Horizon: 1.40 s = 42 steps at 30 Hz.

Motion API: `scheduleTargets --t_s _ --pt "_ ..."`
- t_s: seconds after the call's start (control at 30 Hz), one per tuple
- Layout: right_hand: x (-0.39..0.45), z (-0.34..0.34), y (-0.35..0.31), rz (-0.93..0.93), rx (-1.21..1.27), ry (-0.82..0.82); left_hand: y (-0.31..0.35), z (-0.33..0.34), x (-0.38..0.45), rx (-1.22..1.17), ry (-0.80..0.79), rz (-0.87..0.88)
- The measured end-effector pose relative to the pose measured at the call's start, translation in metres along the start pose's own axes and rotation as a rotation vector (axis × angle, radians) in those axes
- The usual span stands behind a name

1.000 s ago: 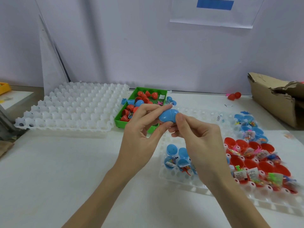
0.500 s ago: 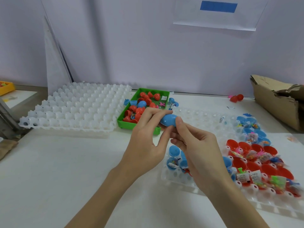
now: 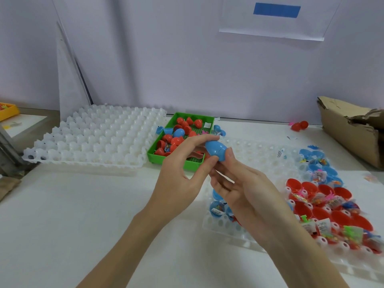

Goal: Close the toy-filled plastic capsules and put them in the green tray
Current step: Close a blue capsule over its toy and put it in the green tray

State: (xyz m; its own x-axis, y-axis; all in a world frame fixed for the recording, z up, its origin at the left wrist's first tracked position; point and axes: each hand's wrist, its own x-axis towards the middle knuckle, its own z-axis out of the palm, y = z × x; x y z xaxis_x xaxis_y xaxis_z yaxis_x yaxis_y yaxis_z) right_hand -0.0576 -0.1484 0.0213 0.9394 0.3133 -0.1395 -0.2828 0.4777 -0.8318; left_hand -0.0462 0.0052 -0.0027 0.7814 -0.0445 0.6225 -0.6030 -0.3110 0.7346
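Note:
A blue plastic capsule (image 3: 216,150), its two halves together, is held above the table in front of the green tray (image 3: 164,160). My left hand (image 3: 182,175) pinches it from the left with fingertips and thumb. My right hand (image 3: 239,183) holds its right end with the thumb on top. The green tray holds several red capsules and a blue one (image 3: 179,133). Open red halves (image 3: 324,204) and blue halves (image 3: 318,163) with toys sit in a clear holder tray (image 3: 259,161) on the right.
A white moulded cell tray (image 3: 93,138) lies left of the green tray. A torn cardboard box (image 3: 351,127) stands at the far right. Two red pieces (image 3: 299,125) lie near the back wall. A yellow tray (image 3: 8,110) sits at the far left edge.
Both hands have kept the blue capsule between them; my right fingers have opened out below it and the capsule has tilted, its right end lower.

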Motion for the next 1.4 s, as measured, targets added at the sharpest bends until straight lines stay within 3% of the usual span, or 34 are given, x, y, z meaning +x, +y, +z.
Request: scheduleTargets --t_s 0.2,0.3,0.43,0.57,0.8,0.97,1.4 --pt "0.001 0.006 0.016 -0.009 0.013 0.055 -0.007 0.002 -0.003 0.341 0.015 0.157" --pt "0.002 0.005 0.019 -0.014 0.011 0.081 -0.009 0.003 -0.003 0.403 -0.013 0.182" --pt "0.0 0.004 0.016 -0.05 0.022 0.083 -0.006 0.006 -0.005 0.236 -0.005 0.121" --pt "-0.004 0.009 0.011 -0.027 0.109 -0.023 0.0 0.004 -0.004 0.018 0.001 0.044" --pt "0.0 -0.001 -0.002 0.122 0.255 -0.185 0.004 -0.003 -0.001 0.14 0.057 0.117" --pt "0.002 0.0 -0.001 0.102 0.153 -0.266 0.008 -0.011 0.001 0.12 0.041 0.121" --pt "0.001 0.002 -0.001 -0.089 -0.155 -0.232 0.014 -0.018 0.001 -0.009 0.098 0.013"
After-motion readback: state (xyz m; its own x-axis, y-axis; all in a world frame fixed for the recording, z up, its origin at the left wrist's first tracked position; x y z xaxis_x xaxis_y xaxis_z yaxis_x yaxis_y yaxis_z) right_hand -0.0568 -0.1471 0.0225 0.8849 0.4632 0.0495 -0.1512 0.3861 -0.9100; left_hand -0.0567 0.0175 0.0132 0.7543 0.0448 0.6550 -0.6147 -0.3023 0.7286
